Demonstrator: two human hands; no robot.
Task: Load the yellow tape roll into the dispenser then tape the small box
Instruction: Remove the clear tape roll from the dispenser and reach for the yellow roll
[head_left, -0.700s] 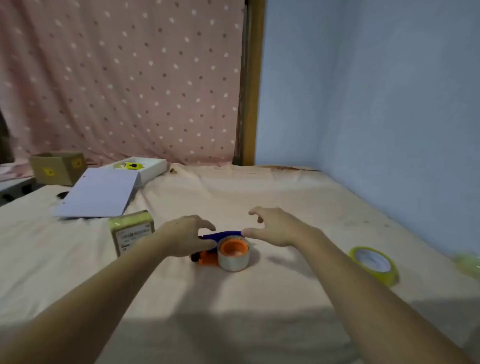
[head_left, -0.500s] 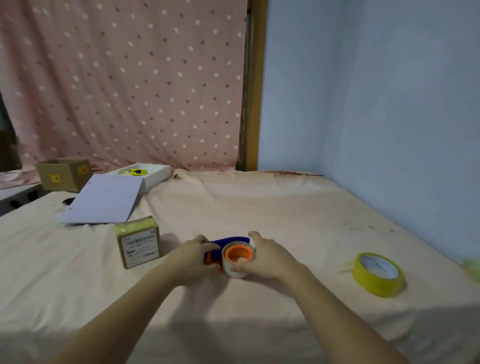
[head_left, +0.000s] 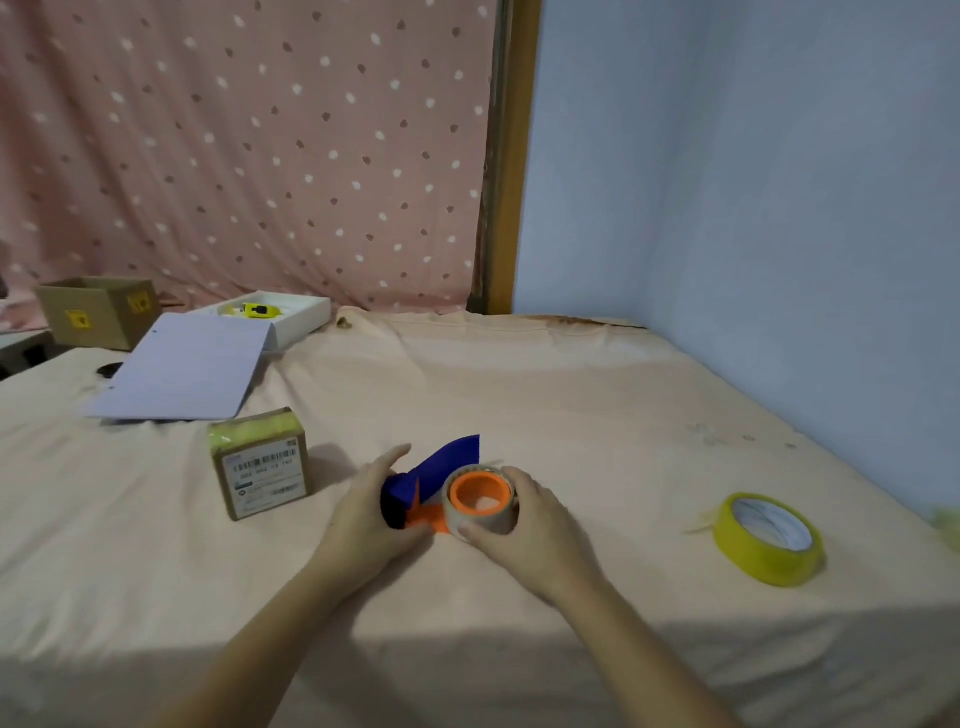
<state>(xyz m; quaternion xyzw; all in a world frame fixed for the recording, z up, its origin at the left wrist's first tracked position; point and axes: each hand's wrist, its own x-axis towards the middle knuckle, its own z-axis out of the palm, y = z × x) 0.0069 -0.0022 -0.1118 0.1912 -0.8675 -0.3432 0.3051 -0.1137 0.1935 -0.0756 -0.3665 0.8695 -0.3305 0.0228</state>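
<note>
A blue and orange tape dispenser (head_left: 439, 475) lies in the middle of the cloth-covered table. It carries a clear tape roll (head_left: 480, 499) on an orange hub. My left hand (head_left: 371, 512) grips the dispenser's blue handle end. My right hand (head_left: 522, 525) wraps around the clear roll, thumb at its near side. The yellow tape roll (head_left: 769, 538) lies flat to the right, well apart from both hands. The small brown box (head_left: 260, 465) with a barcode label stands left of the dispenser, untouched.
A white sheet (head_left: 182, 366) leans on an open white box (head_left: 291, 317) at the back left, beside an open cardboard box (head_left: 96, 309). A blue wall (head_left: 779, 208) closes the right side and a dotted pink curtain (head_left: 234, 145) the back.
Both hands came down from hovering and closed on the dispenser and its roll. The dispenser's blue part now tilts up off the cloth. The view moved closer.
</note>
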